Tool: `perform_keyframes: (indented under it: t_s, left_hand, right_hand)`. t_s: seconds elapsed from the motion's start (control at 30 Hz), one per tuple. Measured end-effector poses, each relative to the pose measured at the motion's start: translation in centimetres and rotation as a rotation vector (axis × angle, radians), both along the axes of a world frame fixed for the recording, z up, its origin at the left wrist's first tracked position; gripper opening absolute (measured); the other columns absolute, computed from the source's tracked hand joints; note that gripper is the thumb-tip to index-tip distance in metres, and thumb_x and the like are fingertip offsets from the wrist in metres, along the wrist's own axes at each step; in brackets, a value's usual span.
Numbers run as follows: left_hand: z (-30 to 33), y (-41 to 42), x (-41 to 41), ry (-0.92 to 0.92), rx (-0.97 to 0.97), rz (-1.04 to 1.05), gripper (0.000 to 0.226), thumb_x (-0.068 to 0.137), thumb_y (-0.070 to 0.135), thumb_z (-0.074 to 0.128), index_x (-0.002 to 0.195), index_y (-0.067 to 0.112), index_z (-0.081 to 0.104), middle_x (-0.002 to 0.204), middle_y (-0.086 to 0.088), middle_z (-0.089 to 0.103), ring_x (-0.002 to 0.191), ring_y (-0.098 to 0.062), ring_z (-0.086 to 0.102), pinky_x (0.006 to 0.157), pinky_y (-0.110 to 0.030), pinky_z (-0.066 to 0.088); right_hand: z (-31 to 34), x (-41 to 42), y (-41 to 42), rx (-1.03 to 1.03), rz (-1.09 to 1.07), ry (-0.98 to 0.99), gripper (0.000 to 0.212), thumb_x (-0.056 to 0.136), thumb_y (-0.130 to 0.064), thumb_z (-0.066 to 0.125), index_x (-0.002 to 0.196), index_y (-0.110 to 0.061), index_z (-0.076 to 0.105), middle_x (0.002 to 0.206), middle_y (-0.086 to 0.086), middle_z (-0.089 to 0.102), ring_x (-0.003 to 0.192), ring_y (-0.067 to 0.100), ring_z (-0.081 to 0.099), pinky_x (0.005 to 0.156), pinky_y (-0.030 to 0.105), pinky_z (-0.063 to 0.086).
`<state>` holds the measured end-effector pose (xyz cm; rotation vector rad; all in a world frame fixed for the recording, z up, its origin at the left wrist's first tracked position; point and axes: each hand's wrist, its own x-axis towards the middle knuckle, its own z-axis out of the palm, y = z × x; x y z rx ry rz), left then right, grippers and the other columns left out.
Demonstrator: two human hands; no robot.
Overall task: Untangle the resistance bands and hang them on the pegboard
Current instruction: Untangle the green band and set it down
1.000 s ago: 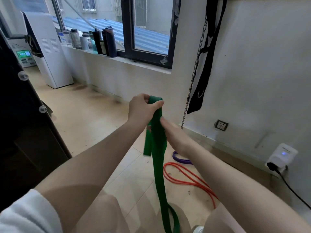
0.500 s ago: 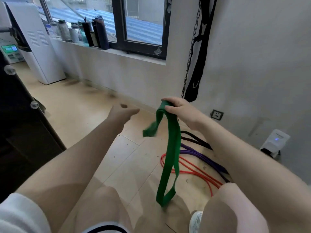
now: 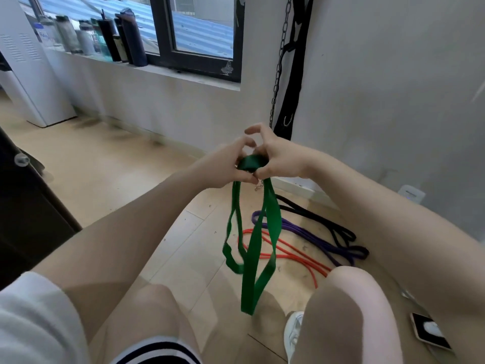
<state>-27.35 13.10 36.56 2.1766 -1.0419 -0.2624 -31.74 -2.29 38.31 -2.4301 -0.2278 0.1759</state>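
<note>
A green resistance band [image 3: 258, 248] hangs in folded loops from both hands, its lowest loop above the floor between my knees. My left hand [image 3: 227, 165] and my right hand [image 3: 275, 157] meet at its top fold and pinch it between thumbs and fingers; the right hand's index finger is raised. On the floor beyond lie a red band [image 3: 288, 254], a purple band [image 3: 315, 239] and a black band [image 3: 328, 223], overlapping near the wall. No pegboard is in view.
A chain [image 3: 279, 61] and a black strap [image 3: 295, 74] hang on the wall ahead. Several bottles [image 3: 105, 35] line the windowsill. A white unit [image 3: 29, 67] stands far left, dark furniture [image 3: 29, 206] close left. A phone [image 3: 430, 334] lies on the floor at lower right.
My left hand, free half a second ago, has come back to the band's top beside my right hand. The band now hangs in more, shorter loops, clear of the floor.
</note>
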Motion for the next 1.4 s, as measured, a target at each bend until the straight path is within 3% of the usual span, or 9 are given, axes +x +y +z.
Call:
perform_keyframes:
  t_s: [0.1, 0.17, 0.33, 0.57, 0.8, 0.97, 1.17, 1.3, 1.4]
  left_hand:
    - [1.1, -0.4, -0.2, -0.308, 0.216, 0.025, 0.047, 0.075, 0.03, 0.073, 0.114, 0.013, 0.055, 0.099, -0.005, 0.063, 0.092, -0.022, 0.058, 0.086, -0.035, 0.048]
    - [1.6, -0.2, -0.4, -0.32, 0.199, 0.021, 0.042, 0.074, 0.033, 0.073, 0.107, 0.013, 0.059, 0.097, -0.002, 0.062, 0.09, -0.02, 0.058, 0.084, -0.033, 0.049]
    - [0.9, 1.6, -0.3, 0.005, -0.298, 0.178, 0.028, 0.08, 0.02, 0.069, 0.103, 0.013, 0.055, 0.094, -0.005, 0.064, 0.087, -0.018, 0.063, 0.078, -0.026, 0.053]
    - [-2.1, 4.3, -0.3, 0.346, -0.628, 0.394, 0.018, 0.089, 0.017, 0.059, 0.103, 0.01, 0.051, 0.091, -0.008, 0.064, 0.073, -0.014, 0.068, 0.078, -0.029, 0.056]
    - [-2.3, 3.4, -1.1, 0.199, -0.416, 0.282, 0.025, 0.077, 0.018, 0.072, 0.093, 0.02, 0.053, 0.089, -0.001, 0.06, 0.08, -0.015, 0.059, 0.077, -0.024, 0.052]
    - [-2.8, 2.5, -1.6, 0.213, -0.421, 0.239, 0.025, 0.078, 0.017, 0.072, 0.092, 0.022, 0.053, 0.09, 0.0, 0.06, 0.081, -0.011, 0.058, 0.075, -0.018, 0.048]
    - [-2.9, 3.3, -1.2, 0.254, -0.514, 0.257, 0.028, 0.078, 0.013, 0.071, 0.098, 0.022, 0.053, 0.098, -0.002, 0.062, 0.087, -0.013, 0.06, 0.077, -0.018, 0.048]
    - [-4.5, 5.3, -0.5, 0.318, -0.518, 0.286, 0.029, 0.085, 0.012, 0.063, 0.107, 0.027, 0.052, 0.092, 0.001, 0.064, 0.083, -0.014, 0.062, 0.085, -0.028, 0.049]
    - [-5.3, 4.8, -1.3, 0.381, -0.383, 0.186, 0.026, 0.087, 0.009, 0.059, 0.107, 0.023, 0.052, 0.1, -0.005, 0.064, 0.092, -0.017, 0.064, 0.079, -0.023, 0.05]
  right_hand:
    - [-1.6, -1.2, -0.7, 0.123, -0.064, -0.019, 0.081, 0.079, -0.01, 0.068, 0.137, -0.028, 0.015, 0.097, 0.002, 0.065, 0.09, 0.016, 0.065, 0.08, 0.028, 0.051]
    - [-3.5, -2.2, -0.9, 0.32, -0.113, 0.038, 0.073, 0.081, -0.011, 0.067, 0.138, -0.024, 0.022, 0.107, 0.004, 0.062, 0.1, 0.014, 0.061, 0.081, 0.022, 0.047]
    - [-10.5, -3.2, 0.3, 0.467, -0.154, 0.121, 0.039, 0.08, -0.016, 0.069, 0.113, -0.028, 0.053, 0.115, -0.002, 0.059, 0.111, 0.018, 0.056, 0.099, 0.041, 0.047]
    - [-9.8, -1.9, 1.1, 0.508, -0.216, 0.064, 0.028, 0.092, -0.008, 0.051, 0.119, -0.015, 0.048, 0.109, 0.005, 0.06, 0.096, 0.019, 0.062, 0.087, 0.036, 0.055]
    - [-10.0, -2.1, 0.7, 0.41, -0.079, 0.131, 0.073, 0.087, -0.009, 0.057, 0.146, -0.029, 0.018, 0.124, -0.004, 0.047, 0.113, 0.017, 0.052, 0.098, 0.035, 0.046]
    - [-11.7, -2.7, 1.7, 0.187, -0.111, 0.022, 0.081, 0.076, -0.031, 0.074, 0.142, -0.03, 0.028, 0.134, -0.006, 0.047, 0.109, 0.015, 0.054, 0.091, 0.029, 0.047]
    - [-11.5, -2.1, 1.2, 0.319, -0.297, -0.073, 0.021, 0.09, -0.017, 0.058, 0.108, -0.022, 0.05, 0.108, -0.003, 0.06, 0.095, 0.015, 0.06, 0.08, 0.028, 0.054]
    - [-8.1, -2.0, -0.5, 0.525, -0.408, -0.12, 0.023, 0.089, -0.017, 0.058, 0.111, -0.016, 0.051, 0.108, 0.006, 0.057, 0.072, 0.015, 0.054, 0.058, 0.022, 0.046]
    - [-4.8, -2.1, -0.7, 0.564, -0.325, -0.18, 0.034, 0.084, -0.017, 0.066, 0.115, -0.011, 0.054, 0.107, 0.002, 0.056, 0.065, 0.012, 0.054, 0.058, 0.021, 0.048]
